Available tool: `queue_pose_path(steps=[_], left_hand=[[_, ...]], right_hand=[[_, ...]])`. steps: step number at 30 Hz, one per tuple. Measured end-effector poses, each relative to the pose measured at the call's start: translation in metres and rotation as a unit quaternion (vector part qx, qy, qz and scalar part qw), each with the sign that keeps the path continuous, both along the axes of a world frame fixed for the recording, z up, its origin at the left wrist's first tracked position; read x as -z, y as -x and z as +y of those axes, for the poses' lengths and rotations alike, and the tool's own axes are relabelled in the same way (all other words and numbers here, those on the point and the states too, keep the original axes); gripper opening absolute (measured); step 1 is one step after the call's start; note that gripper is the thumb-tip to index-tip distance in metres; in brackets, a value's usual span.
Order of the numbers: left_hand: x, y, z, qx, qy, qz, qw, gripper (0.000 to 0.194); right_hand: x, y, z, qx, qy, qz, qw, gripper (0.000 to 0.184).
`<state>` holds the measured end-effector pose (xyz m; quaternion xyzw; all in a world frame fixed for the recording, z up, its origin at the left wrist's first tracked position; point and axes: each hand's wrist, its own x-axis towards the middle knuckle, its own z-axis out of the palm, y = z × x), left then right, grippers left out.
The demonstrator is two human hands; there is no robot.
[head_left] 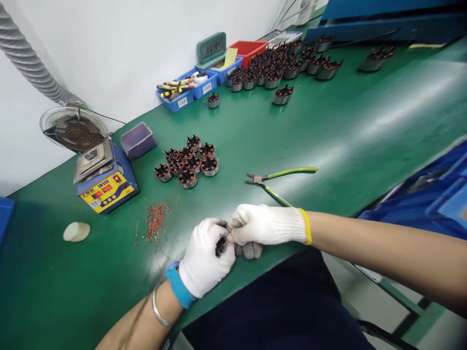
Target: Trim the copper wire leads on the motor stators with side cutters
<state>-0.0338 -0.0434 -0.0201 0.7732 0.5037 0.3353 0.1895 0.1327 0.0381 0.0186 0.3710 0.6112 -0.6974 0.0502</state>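
My left hand (204, 260), in a white glove with a blue cuff, is closed round a small dark wound stator (221, 244) at the table's front edge. My right hand (260, 226), in a white glove with a yellow cuff, pinches at the same stator from the right, its fingers pressed together. Most of the stator is hidden by the gloves. Green-handled cutters (279, 180) lie just behind my right hand. A pile of cut copper wire bits (155, 219) lies left of my left hand.
A cluster of several stators (188, 163) sits mid-table, many more (280, 68) at the back. A blue solder pot (105, 182) with a fume duct (75, 129), a purple box (137, 139), a white lump (76, 231), blue tool bins (189, 90), a red bin (248, 48) and a clock (211, 47) stand on the green mat (365, 121).
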Motion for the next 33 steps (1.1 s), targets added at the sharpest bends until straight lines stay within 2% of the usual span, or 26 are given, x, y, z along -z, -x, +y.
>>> queue_pose_path(steps=[1, 5, 7, 10, 13, 14, 16, 18, 20, 21, 23, 25, 26, 27, 29, 30, 31, 32, 33], left_hand=[[-0.003, 0.0, -0.002, -0.005, 0.016, 0.003, 1.0, 0.015], [-0.012, 0.0, -0.012, -0.002, 0.083, -0.02, 0.996, 0.056], [-0.011, 0.002, -0.015, 0.003, 0.106, -0.052, 0.993, 0.063], [-0.003, 0.009, -0.01, 0.004, 0.141, -0.185, 0.973, 0.073], [-0.004, 0.02, 0.004, -0.027, 0.169, -0.346, 0.923, 0.075], [-0.008, 0.023, 0.007, -0.038, 0.202, -0.358, 0.911, 0.074], [-0.021, 0.026, 0.011, -0.037, 0.333, -0.315, 0.888, 0.073], [-0.035, 0.026, 0.009, -0.002, 0.459, -0.257, 0.85, 0.066], [-0.043, 0.021, 0.002, 0.039, 0.508, -0.236, 0.828, 0.056], [-0.045, 0.019, -0.002, 0.049, 0.497, -0.243, 0.832, 0.05], [-0.043, 0.013, -0.011, 0.047, 0.399, -0.259, 0.878, 0.038], [-0.04, 0.011, -0.018, 0.046, 0.206, -0.222, 0.952, 0.024], [-0.039, 0.011, -0.021, 0.068, 0.09, -0.17, 0.979, 0.019], [-0.037, 0.013, -0.022, 0.105, -0.019, -0.103, 0.989, 0.016], [-0.035, 0.018, -0.024, 0.182, -0.161, -0.01, 0.97, 0.011], [-0.035, 0.02, -0.024, 0.187, -0.193, -0.022, 0.963, 0.009], [-0.034, 0.021, -0.023, 0.162, -0.188, -0.073, 0.966, 0.012], [-0.034, 0.022, -0.023, 0.12, -0.137, -0.149, 0.972, 0.019], [-0.034, 0.021, -0.022, 0.077, -0.041, -0.231, 0.969, 0.031]], right_hand=[[0.001, -0.001, -0.001, 0.006, -0.01, 0.001, 1.0, 0.016], [0.005, -0.001, -0.011, 0.05, -0.085, -0.009, 0.995, 0.011], [0.006, -0.002, -0.017, 0.072, -0.13, -0.019, 0.989, 0.013], [0.005, -0.006, -0.025, 0.078, -0.175, -0.019, 0.981, 0.016], [0.002, -0.011, -0.031, 0.066, -0.258, -0.015, 0.964, 0.016], [0.002, -0.013, -0.033, 0.067, -0.288, -0.011, 0.955, 0.016], [0.001, -0.018, -0.037, 0.077, -0.321, 0.005, 0.944, 0.017], [0.002, -0.023, -0.041, 0.089, -0.315, 0.035, 0.944, 0.018], [0.004, -0.027, -0.044, 0.1, -0.271, 0.061, 0.955, 0.019], [0.005, -0.028, -0.045, 0.11, -0.236, 0.072, 0.963, 0.021], [0.007, -0.029, -0.047, 0.148, -0.148, 0.092, 0.974, 0.025], [0.008, -0.029, -0.047, 0.195, -0.06, 0.13, 0.97, 0.033], [0.007, -0.029, -0.048, 0.212, -0.023, 0.153, 0.965, 0.037], [0.007, -0.029, -0.05, 0.22, 0.006, 0.174, 0.96, 0.04], [0.003, -0.031, -0.054, 0.211, 0.045, 0.202, 0.955, 0.045], [0.001, -0.032, -0.056, 0.198, 0.052, 0.205, 0.957, 0.045], [-0.003, -0.033, -0.058, 0.182, 0.043, 0.201, 0.962, 0.044], [-0.006, -0.035, -0.059, 0.162, 0.014, 0.197, 0.967, 0.041], [-0.009, -0.036, -0.06, 0.14, -0.038, 0.196, 0.97, 0.038]])
